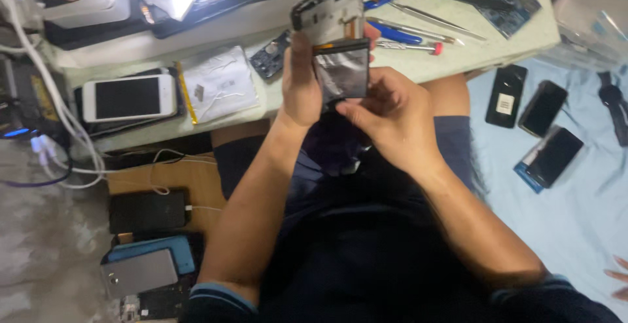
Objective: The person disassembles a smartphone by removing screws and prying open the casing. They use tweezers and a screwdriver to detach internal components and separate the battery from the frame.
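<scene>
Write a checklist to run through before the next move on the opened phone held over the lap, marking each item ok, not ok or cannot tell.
1. Left hand grips the black opened phone frame: ok.
2. Right hand holds the dark, shiny rectangular battery: ok.
3. Battery fully free of the frame: cannot tell.
4. Red-tipped screwdriver lies on the pale green worktable: ok.
5. Metal tweezers on the worktable: ok.

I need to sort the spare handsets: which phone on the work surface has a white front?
The white-framed phone with the dark screen, lying flat at the table's left edge beside the white pouch. The phones on the blue cloth are all black.
</scene>
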